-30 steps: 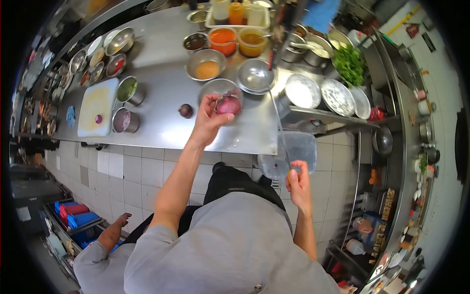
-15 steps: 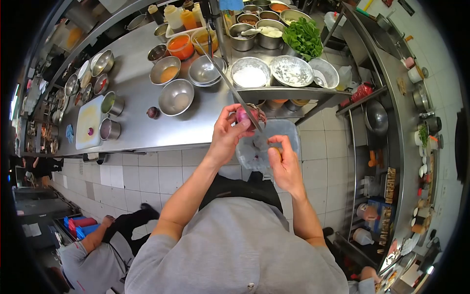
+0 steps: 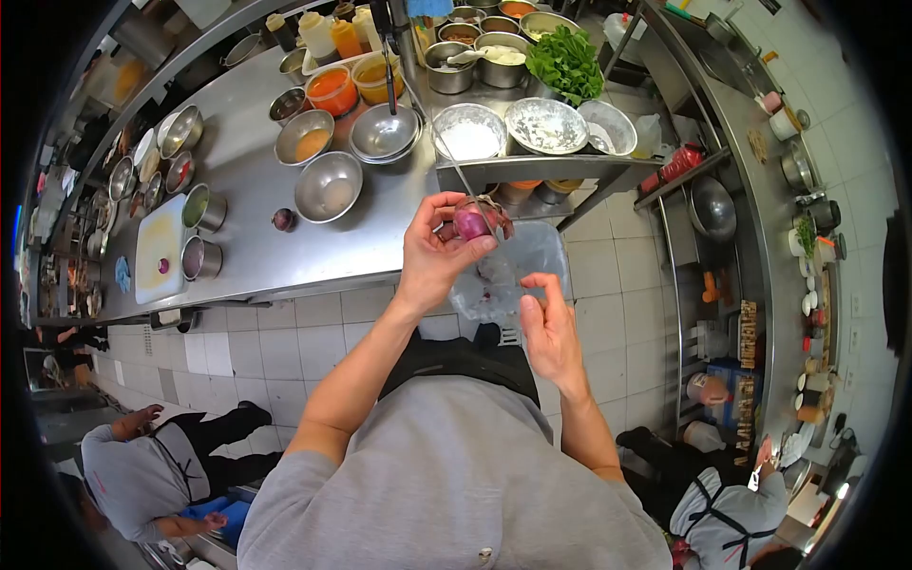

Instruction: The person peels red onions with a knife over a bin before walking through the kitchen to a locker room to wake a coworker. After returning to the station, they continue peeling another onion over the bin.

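My left hand (image 3: 439,249) grips a red onion (image 3: 472,224) between thumb and fingers, with dry, ragged skin at its far right side. A long knife blade (image 3: 459,169) crosses by the onion and looks thin, almost edge-on. My right hand (image 3: 553,337) is curled, in line with the blade; the handle is mostly hidden in it. Below both hands stands a translucent plastic bin (image 3: 541,249) with some scraps inside. On the steel counter to the left lies another red onion (image 3: 284,219), near a metal bowl (image 3: 329,187).
A white cutting board (image 3: 159,237) with a small purple piece (image 3: 162,265) lies at the left. Leafy greens (image 3: 567,63) and floury bowls (image 3: 546,125) stand at the back. Co-workers are at lower left (image 3: 142,465) and lower right (image 3: 731,508). A steel shelf (image 3: 676,313) rises on the right.
The blade has turned from showing its flat side to nearly edge-on beside the onion. My view has shifted slightly. The left co-worker has moved, and another has come into view at lower right.
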